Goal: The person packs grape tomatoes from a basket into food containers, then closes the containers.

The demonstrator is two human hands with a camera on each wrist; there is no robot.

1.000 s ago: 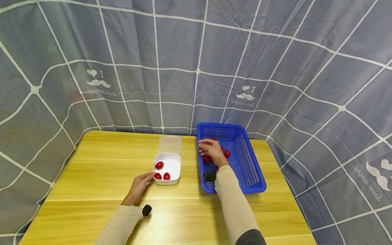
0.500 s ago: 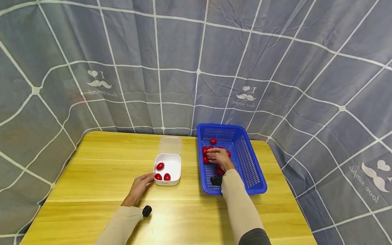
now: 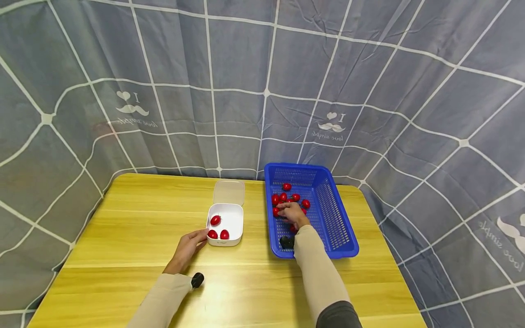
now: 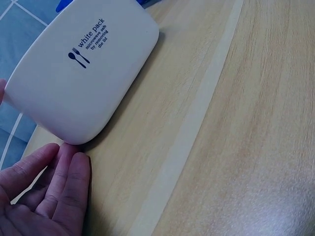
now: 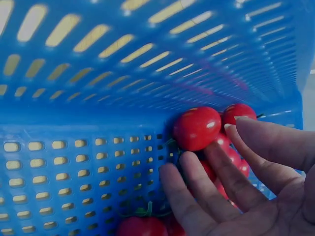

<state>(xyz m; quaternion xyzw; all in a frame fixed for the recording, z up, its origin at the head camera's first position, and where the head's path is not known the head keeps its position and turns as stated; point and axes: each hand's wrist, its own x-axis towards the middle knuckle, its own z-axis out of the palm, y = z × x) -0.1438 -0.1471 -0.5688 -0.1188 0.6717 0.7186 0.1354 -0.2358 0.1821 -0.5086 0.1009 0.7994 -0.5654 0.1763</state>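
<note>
My left hand (image 3: 186, 249) touches the left front corner of a small white lunch box (image 3: 234, 218), its fingers fairly straight. Inside that box lie 3 red cherry tomatoes (image 3: 215, 220). Close up in the left wrist view, the fingertips meet the lower corner of the box (image 4: 108, 73), below its printed front. My right hand (image 3: 293, 213) is down in a blue plastic basket (image 3: 337, 217) among several cherry tomatoes. The right wrist view has its fingers loosely spread, with thumb and forefinger apart beside a tomato (image 5: 197, 129). Some tomatoes are partly hidden behind the fingers.
The translucent lid (image 3: 229, 192) of the box is folded back behind it. Box and basket stand apart on a wooden table (image 3: 156, 218), the basket at the right. A grey curtain (image 3: 238, 114) with white grid lines hangs around the table's back and sides.
My right hand has moved from the basket's left rim rightward and down among the tomatoes, uncovering those at the back left. The left hand stays at the box.
</note>
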